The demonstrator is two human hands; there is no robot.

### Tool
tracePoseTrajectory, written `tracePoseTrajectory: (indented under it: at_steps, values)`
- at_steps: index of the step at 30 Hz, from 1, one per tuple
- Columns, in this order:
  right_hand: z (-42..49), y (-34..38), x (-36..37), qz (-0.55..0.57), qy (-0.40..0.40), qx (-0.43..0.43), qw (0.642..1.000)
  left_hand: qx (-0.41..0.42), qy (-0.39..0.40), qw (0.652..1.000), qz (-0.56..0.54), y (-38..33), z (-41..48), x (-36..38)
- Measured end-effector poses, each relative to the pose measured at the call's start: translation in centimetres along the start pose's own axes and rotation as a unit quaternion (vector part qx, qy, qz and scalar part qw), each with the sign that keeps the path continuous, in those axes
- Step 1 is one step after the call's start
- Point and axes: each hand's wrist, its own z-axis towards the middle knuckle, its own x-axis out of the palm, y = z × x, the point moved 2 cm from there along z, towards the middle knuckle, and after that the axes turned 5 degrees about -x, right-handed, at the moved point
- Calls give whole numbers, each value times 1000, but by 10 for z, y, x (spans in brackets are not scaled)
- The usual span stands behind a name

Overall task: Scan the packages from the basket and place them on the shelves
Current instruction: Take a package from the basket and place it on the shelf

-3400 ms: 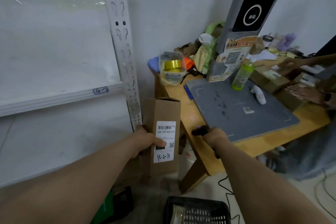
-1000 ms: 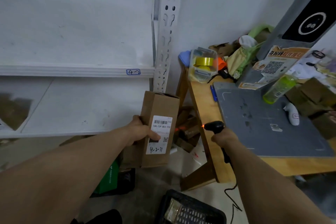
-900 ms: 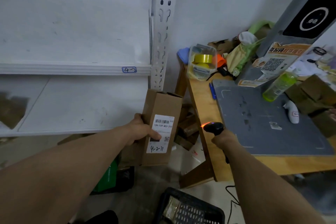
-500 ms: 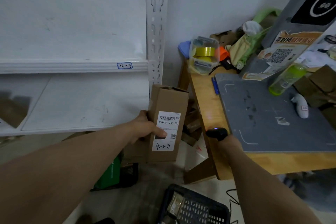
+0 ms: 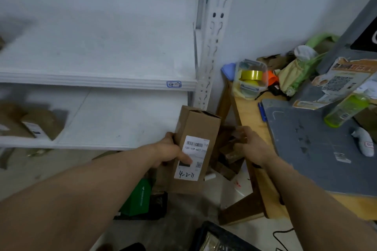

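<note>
- Box [image 5: 199, 128]: tall brown cardboard carton, held upright with its top leaning slightly left. The top end shows a dark gap at the flap.
- Label [image 5: 193, 159]: a white sticker on the face toward me, with a barcode on top, a printed code line, a small square code at lower right and "4-2-71" handwritten at the bottom.
- Since half a second ago: my grip on the box is the same and the label still faces me. Back then the scanner's black head stood out above my right hand. Now my right hand [image 5: 253, 149] is a blur and I can't make the scanner out. I cannot tell whether it is clenched or released.
- More of the lower shelf [image 5: 122, 120] has come into view on the left, with brown parcels [image 5: 30, 126] lying on it.
- My left hand [image 5: 169, 151] clasps the box from its left side, thumb laid across the label's lower left.
- Box position: in the air in front of the lower shelf's right end, just below the shelf post [image 5: 212, 47] and left of the wooden counter [image 5: 248, 116].
- The shelf edge above carries a tag [image 5: 173, 84] reading "4-2".
- My right hand is near the box's right side, not touching it.
- The basket [image 5: 214, 238] sits on the floor, below both hands.
</note>
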Motion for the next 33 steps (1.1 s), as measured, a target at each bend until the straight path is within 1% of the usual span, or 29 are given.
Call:
tracePoseTrajectory:
  at_steps: [1, 2, 3, 5, 8, 11, 13, 15, 18, 20, 22, 26, 28, 33]
  values:
    - [1, 24, 5, 80, 42, -7, 996, -2, 7, 1000, 6, 5, -7, -10]
    - [3, 49, 12, 130, 74, -14, 989, -4, 13, 1000, 12, 12, -14, -22]
    - [5, 73, 21, 147, 99, -27, 984, -7, 17, 1000, 19, 18, -21, -35]
    - [10, 116, 44, 135, 155, -54, 977, -15, 14, 999, 27, 35, -32, -63]
    - [17, 172, 86, 79, 228, -96, 966, -23, 0, 1000, 8, 62, -46, -110]
    - [24, 215, 129, 40, 262, -118, 957, -25, -6, 1000, -10, 89, -62, -160]
    - [25, 239, 159, 31, 287, -114, 951, -30, -7, 999, -13, 109, -66, -194]
    - [26, 261, 192, 12, 300, -109, 948, -43, -24, 999, -12, 133, -64, -227]
    - [34, 295, 247, -17, 288, -105, 952, -37, -58, 998, -13, 160, -64, -273]
    - [46, 321, 286, -39, 259, -105, 959, -30, -84, 996, -31, 171, -66, -307]
    - [60, 350, 325, -84, 224, -117, 964, -36, -99, 993, -47, 184, -60, -347]
    - [88, 400, 395, -175, 163, -143, 960, -64, -179, 980, -50, 217, -46, -432]
    - [106, 419, 427, -183, 143, -143, 962, -77, -195, 976, -57, 234, -39, -471]
    - [150, 446, 487, -160, 108, -108, 975, -75, -236, 969, -18, 270, -17, -549]
